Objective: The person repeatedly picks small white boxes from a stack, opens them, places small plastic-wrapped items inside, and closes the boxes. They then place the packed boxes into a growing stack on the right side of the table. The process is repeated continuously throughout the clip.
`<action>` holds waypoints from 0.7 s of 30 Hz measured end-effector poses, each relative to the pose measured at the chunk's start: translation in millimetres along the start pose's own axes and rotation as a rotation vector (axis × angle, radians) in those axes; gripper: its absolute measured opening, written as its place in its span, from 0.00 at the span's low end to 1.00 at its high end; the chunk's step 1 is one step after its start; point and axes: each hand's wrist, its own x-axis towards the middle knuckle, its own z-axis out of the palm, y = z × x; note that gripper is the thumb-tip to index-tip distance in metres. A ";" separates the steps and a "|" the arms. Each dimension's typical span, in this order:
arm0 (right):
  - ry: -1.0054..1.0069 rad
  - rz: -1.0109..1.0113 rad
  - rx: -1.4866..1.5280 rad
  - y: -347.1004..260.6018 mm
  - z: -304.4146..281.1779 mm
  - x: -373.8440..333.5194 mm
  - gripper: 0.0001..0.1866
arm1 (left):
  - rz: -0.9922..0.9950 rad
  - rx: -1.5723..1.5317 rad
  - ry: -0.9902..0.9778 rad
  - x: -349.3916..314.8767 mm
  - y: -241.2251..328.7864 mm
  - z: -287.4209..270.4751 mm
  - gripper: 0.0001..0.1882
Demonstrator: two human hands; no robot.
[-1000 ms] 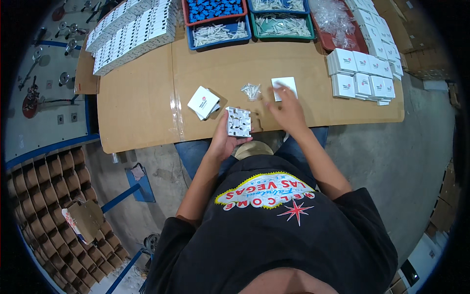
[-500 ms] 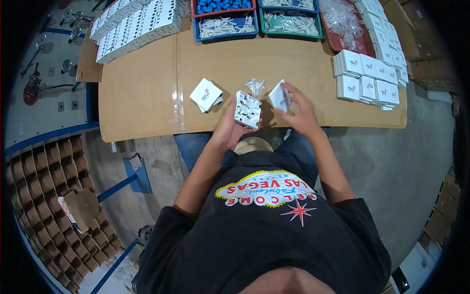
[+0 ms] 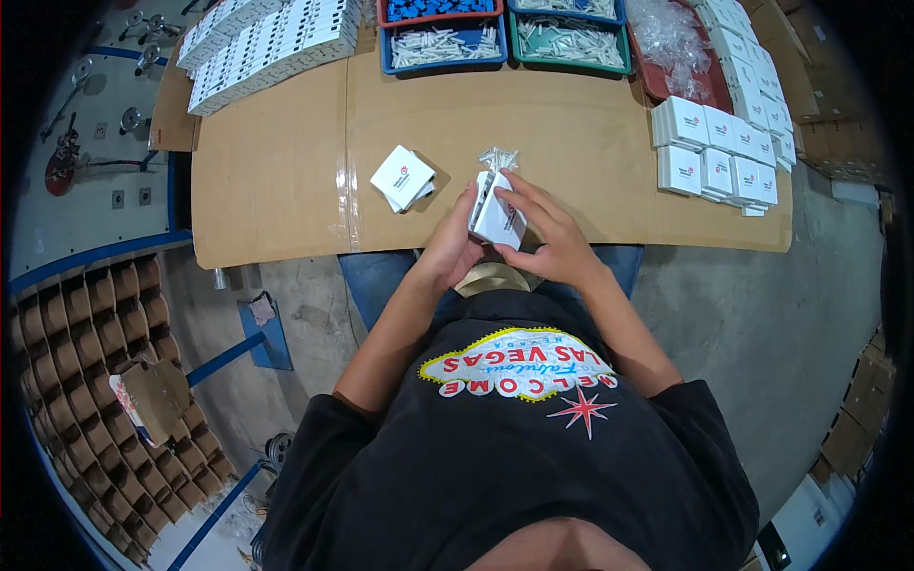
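My L hand (image 3: 450, 249) grips white base (image 3: 480, 202), R hand (image 3: 560, 246) grips white cover (image 3: 503, 221), prob. touching, nr front edge of worktop (image 3: 619, 171).

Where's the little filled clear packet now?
Head view, upper centre: the clear packet lies on the cardboard, just beyond the right hand and right of the white cover stack.

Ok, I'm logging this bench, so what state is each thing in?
Base: held, partly covered
Panel: held tilted over base, not flush
Left hand: gripping base
Right hand: gripping panel
Packet: filled; sealed or not, unclear
Panel pile: askew
Front blue tray: open, part-filled
Green tray: open, part-filled
Right red tray: open, holding bags
Left blocks: stacked in rows
Right panels: stacked
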 end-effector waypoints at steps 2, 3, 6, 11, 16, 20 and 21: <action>-0.028 -0.015 0.000 0.3 0.3 1.7 0.41 | 0.006 -0.007 0.020 0.6 -1.4 1.2 0.31; -0.033 -0.014 -0.004 0.0 0.5 2.3 0.41 | 0.008 0.006 0.024 -0.4 -1.4 2.7 0.32; -0.038 -0.019 -0.009 -1.4 1.6 3.8 0.41 | 0.013 0.035 0.016 -4.2 0.4 5.2 0.32; -0.027 -0.030 0.005 -1.7 1.0 3.9 0.41 | 0.015 0.029 -0.004 -7.7 1.6 6.5 0.33; -0.008 -0.044 0.003 -3.0 0.6 4.7 0.39 | 0.072 0.103 -0.014 -12.2 1.6 6.3 0.34; -0.025 -0.011 0.091 -2.8 -7.4 4.8 0.39 | 0.249 0.531 -0.013 -35.2 10.8 20.1 0.27; -0.040 0.002 0.110 -5.3 -9.3 6.3 0.38 | 0.274 0.500 -0.038 -35.0 8.1 16.0 0.27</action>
